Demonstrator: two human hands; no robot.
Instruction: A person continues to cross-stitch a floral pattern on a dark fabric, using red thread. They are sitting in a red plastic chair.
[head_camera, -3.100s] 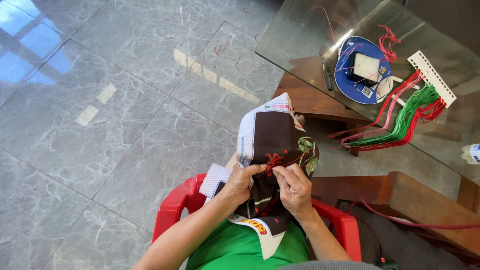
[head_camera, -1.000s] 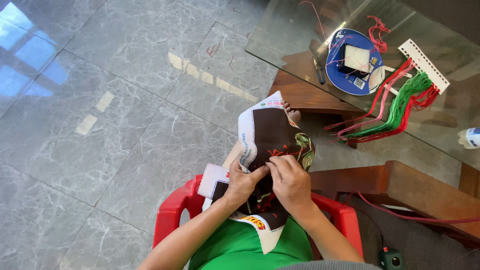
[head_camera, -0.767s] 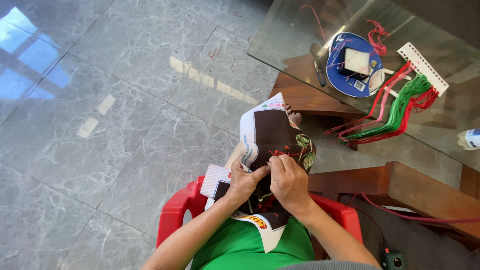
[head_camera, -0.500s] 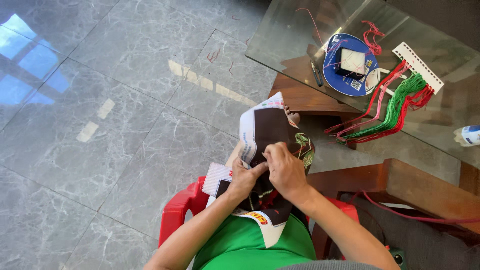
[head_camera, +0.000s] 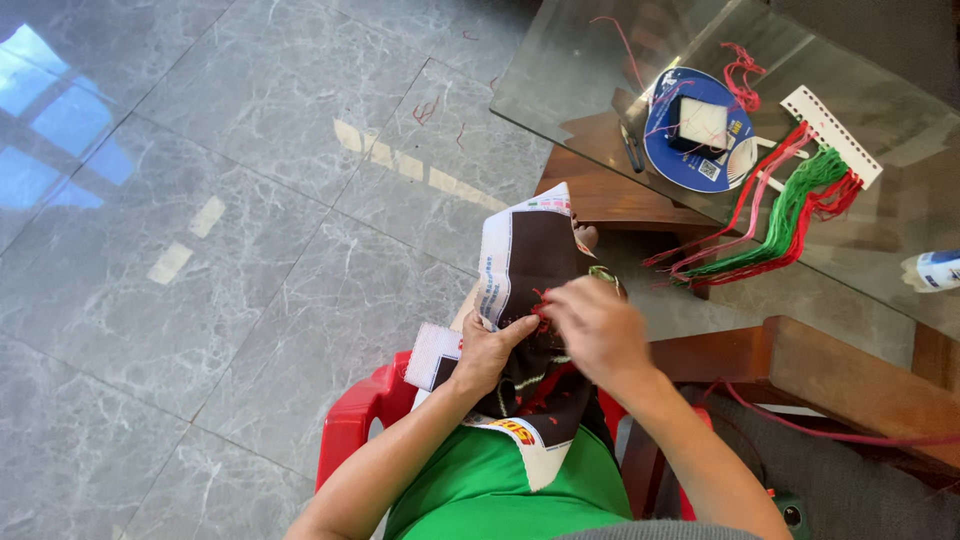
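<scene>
Over the lap, the right hand (head_camera: 595, 325) has slid left across the dark stitching cloth (head_camera: 535, 265), fingers pinched on red thread (head_camera: 541, 306) beside the left hand (head_camera: 490, 350), which clamps the cloth's edge; stitching continues, thread bundles (head_camera: 790, 215) lying on the glass worktop (head_camera: 560, 70).

A home: marble floor (head_camera: 250, 200), glass table (head_camera: 600, 80).

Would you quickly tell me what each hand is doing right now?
Left hand: closed, gripping the dark cross-stitch fabric at its edge.
Right hand: fingers pinched over the fabric; blurred, so what they hold cannot be told.
</scene>
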